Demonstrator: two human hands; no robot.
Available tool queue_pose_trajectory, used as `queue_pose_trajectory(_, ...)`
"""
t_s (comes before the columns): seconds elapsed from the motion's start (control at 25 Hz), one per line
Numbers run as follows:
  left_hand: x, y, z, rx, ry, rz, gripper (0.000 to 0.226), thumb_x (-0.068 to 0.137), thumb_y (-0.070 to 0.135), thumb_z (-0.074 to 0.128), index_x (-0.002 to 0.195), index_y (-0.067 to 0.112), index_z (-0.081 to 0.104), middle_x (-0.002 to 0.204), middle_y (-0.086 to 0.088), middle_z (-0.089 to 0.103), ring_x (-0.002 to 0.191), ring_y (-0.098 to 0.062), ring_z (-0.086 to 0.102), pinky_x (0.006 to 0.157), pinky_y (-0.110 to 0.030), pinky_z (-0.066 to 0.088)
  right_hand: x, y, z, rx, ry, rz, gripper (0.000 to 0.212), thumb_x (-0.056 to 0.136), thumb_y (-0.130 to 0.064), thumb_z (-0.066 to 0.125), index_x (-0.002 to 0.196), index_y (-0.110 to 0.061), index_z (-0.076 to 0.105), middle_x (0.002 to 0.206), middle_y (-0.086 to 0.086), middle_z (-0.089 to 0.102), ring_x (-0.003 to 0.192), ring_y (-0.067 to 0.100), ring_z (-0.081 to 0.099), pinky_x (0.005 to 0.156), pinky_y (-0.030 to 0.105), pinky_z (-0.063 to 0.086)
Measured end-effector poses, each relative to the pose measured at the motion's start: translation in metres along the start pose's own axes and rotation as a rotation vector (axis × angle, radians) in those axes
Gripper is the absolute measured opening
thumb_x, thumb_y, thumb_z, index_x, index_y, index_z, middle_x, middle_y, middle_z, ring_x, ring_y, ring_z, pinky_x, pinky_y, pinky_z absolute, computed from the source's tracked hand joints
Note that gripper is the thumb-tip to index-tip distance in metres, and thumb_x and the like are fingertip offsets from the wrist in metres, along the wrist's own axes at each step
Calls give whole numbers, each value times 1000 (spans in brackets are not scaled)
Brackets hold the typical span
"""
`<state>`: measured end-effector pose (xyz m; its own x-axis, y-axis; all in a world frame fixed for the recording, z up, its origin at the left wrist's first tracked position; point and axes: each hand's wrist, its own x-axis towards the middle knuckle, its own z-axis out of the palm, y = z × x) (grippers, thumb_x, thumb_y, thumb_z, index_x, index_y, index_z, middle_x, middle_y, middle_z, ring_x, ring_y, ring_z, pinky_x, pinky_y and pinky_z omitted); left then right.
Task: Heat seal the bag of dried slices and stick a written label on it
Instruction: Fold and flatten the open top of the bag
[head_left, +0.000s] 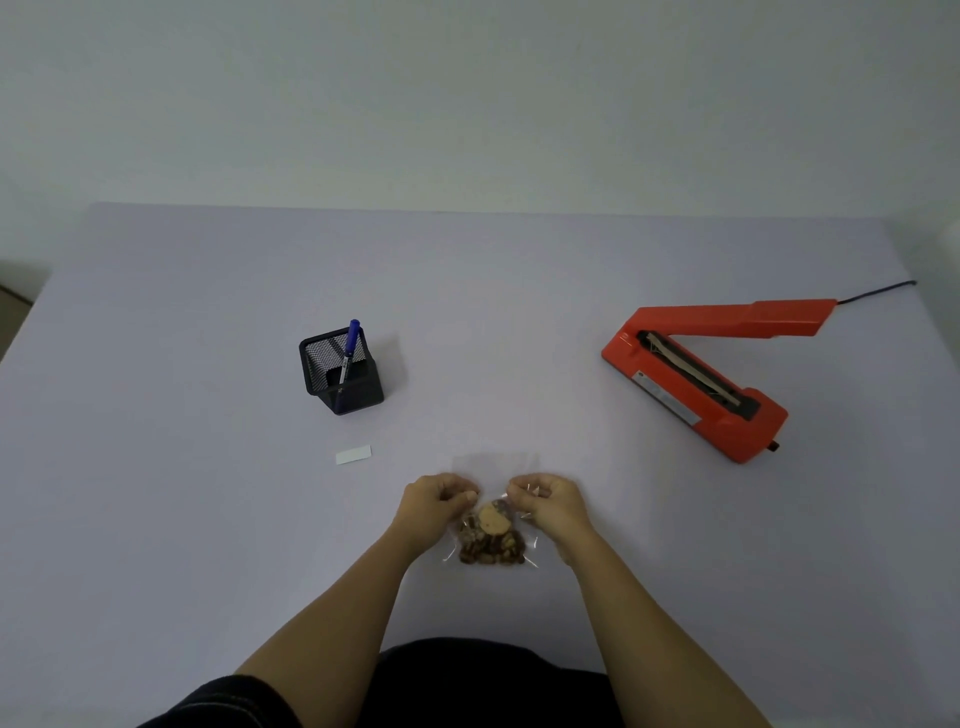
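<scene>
At the bottom edge of the frame dark clothing shows, and two bare forearms reach up from it toward the lower middle. Between the wrists is the clear bag (523, 543), its lower part filled with brown slices (483, 552) and one pale round one. The left hand (439, 500) pinches the bag's left side with curled fingers, and the right hand (548, 500) pinches its right side the same way. The bag's empty top pokes out above both hands. Up and left of the hands, a white label (354, 454) lies flat on the worktop (156, 467), apart from the bag. Farther up, left of centre, a black mesh holder (358, 387) stands with a blue pen (353, 335) in it. Right of centre sits the red sealer (748, 415), arm raised, with its dark cord (878, 291) running toward the upper right. Pale wall fills the top.
</scene>
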<state>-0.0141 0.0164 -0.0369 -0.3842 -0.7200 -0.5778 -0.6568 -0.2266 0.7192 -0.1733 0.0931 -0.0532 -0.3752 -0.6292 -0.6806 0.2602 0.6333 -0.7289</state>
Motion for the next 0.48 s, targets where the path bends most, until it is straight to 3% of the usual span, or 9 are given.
queue_pose_trajectory(0.12, -1, 6, 8, 82, 86, -21, 16, 90, 19, 59, 98, 10, 71, 88, 1, 66, 85, -13, 58, 76, -21, 42, 2, 1, 5, -115, 114, -73, 13, 78, -14, 73, 86, -18, 63, 88, 5, 67, 83, 21, 66, 74, 32, 56)
queue_pose_trajectory(0.24, 1, 10, 15, 113, 132, -55, 19, 90, 24, 59, 97, 11, 71, 93, -3, 70, 82, -12, 58, 72, -20, 41, 1, 0, 7, -192, 172, -114, 13, 79, -16, 72, 87, -19, 62, 85, 1, 67, 83, 17, 64, 78, 32, 55)
queue_pose_trajectory(0.48, 2, 10, 22, 115, 204, -116, 14, 88, 21, 62, 94, 11, 71, 93, -4, 70, 81, -13, 57, 71, -22, 42, -7, -5, 13, -353, 245, -218, 11, 81, -12, 68, 91, -11, 63, 78, -3, 63, 76, 14, 60, 62, 16, 42)
